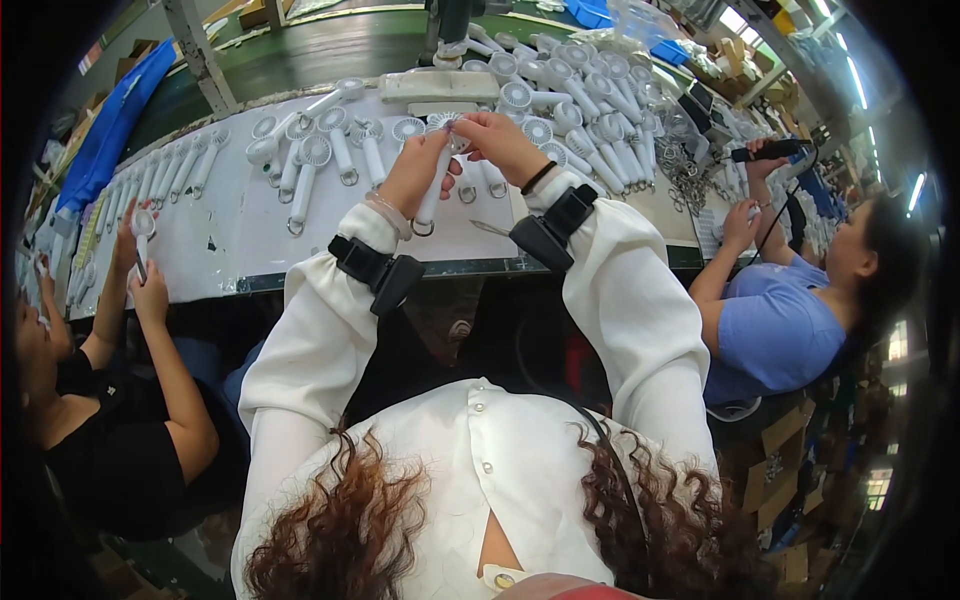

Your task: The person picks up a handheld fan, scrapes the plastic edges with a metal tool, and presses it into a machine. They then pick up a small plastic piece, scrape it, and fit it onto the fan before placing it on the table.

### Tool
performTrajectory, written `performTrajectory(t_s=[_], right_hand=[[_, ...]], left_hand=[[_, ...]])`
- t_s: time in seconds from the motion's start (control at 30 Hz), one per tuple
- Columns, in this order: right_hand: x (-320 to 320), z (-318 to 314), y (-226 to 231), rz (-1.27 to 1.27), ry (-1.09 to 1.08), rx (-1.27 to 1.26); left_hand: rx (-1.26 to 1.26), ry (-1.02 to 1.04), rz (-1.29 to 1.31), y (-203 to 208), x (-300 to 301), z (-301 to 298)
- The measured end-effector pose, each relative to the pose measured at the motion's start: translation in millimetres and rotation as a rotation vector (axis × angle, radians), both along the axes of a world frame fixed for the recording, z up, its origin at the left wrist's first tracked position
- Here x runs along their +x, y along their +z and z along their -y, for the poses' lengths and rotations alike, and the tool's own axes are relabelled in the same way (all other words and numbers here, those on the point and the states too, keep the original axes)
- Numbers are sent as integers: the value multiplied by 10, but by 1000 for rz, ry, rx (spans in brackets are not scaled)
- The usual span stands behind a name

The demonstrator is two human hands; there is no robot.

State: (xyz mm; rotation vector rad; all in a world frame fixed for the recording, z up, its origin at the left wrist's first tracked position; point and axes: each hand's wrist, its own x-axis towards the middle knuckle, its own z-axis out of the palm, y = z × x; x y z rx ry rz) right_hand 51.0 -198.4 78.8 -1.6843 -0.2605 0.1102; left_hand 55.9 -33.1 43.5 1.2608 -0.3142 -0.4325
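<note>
In front of me I hold up a small white handheld fan [433, 200], its round head uppermost and a metal ring at the foot of its handle. My left hand [408, 175] is closed round the fan from the left. On the other side my right hand [502, 146] has its fingers pinched at the fan's head, which they partly cover. Just beyond my hands several more white fans [314, 155] lie on the white worktop. A thin pointed metal tool [488, 228] rests close to my right wrist.
A large heap of white fans [585, 90] covers the back right, with metal rings [685, 175] beside it. Behind my hands sits a pale block [440, 88], before a green conveyor [330, 60]. Co-workers sit at left [120, 440] and right [780, 320], each handling parts.
</note>
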Motion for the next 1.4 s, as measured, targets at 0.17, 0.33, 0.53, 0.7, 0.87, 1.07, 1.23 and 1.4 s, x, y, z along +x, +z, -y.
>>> performTrajectory(t_s=[0.17, 0.33, 0.53, 0.7, 0.87, 1.07, 1.23, 1.4], right_hand=[[502, 117, -38, -56, -45, -3], [912, 290, -100, -78, -74, 60], [1347, 265, -279, -122, -24, 152], [1629, 303, -408, -115, 15, 176], [1727, 245, -466, -216, -41, 145], [1834, 287, -457, -126, -151, -123], [1872, 324, -415, 30, -206, -436], [1845, 473, -176, 205, -179, -767]], left_hand=[[88, 341, -25, 226, 121, 251], [304, 211, 254, 130, 87, 163], [719, 403, 773, -177, 297, 153], [786, 445, 749, -98, 569, 251], [1016, 352, 688, -72, 829, 276], [1200, 299, 600, 10, 918, 395], [1290, 232, 547, 121, 939, 475], [1343, 239, 517, 139, 1046, 447]])
